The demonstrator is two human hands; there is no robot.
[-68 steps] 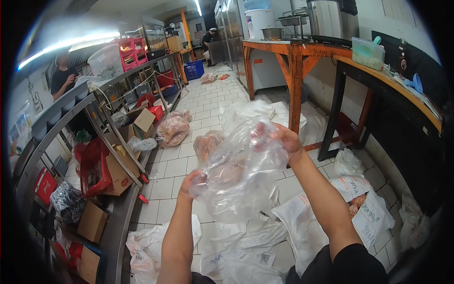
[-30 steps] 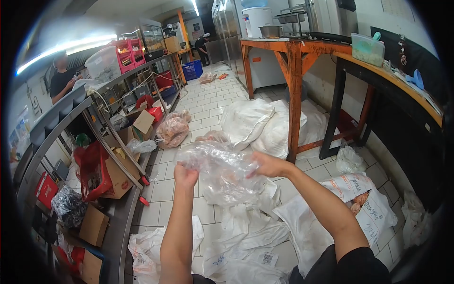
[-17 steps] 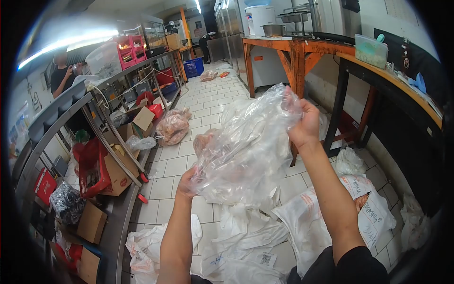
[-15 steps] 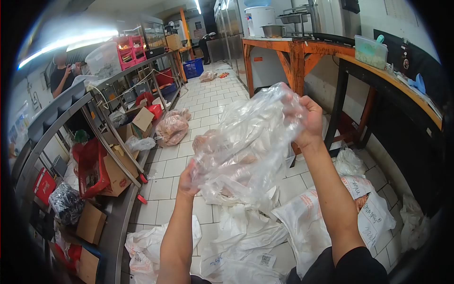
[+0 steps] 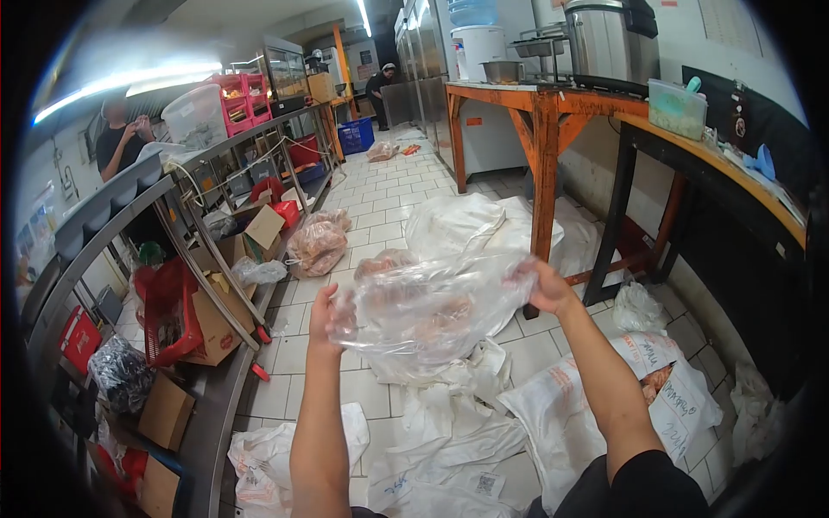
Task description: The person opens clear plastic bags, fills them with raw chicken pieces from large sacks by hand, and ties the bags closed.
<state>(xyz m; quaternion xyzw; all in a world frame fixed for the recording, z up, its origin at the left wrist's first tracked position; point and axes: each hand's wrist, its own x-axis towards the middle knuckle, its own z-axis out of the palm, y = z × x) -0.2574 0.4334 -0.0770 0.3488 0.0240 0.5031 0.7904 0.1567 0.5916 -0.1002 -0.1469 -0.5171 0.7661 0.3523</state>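
A large clear plastic bag (image 5: 414, 293) is spread wide between my two hands above the floor. My left hand (image 5: 325, 321) grips its left edge, and my right hand (image 5: 546, 289) grips the right edge. Through the film I can make out pinkish contents of bags beneath, though the glare blurs them. A bulging white sack (image 5: 453, 223) lies behind the bag. Crumpled white sacks (image 5: 445, 440) spread below my hands on the tiles. To the right, a filled white sack (image 5: 557, 397) bears orange print and handwriting, with something orange-brown showing at a gap.
A clear bag of pinkish pieces (image 5: 318, 244) rests on the floor beside the steel shelving (image 5: 237, 345). On the right stand an orange wooden table (image 5: 544, 155) and a black-framed bench (image 5: 617, 190). One person (image 5: 119, 142) stands at left, another (image 5: 380, 91) farther back.
Both hands have spread apart, and the right one has come down. The plastic bag is now lower and stretched flatter, showing the white sack behind. The far person has come more into view.
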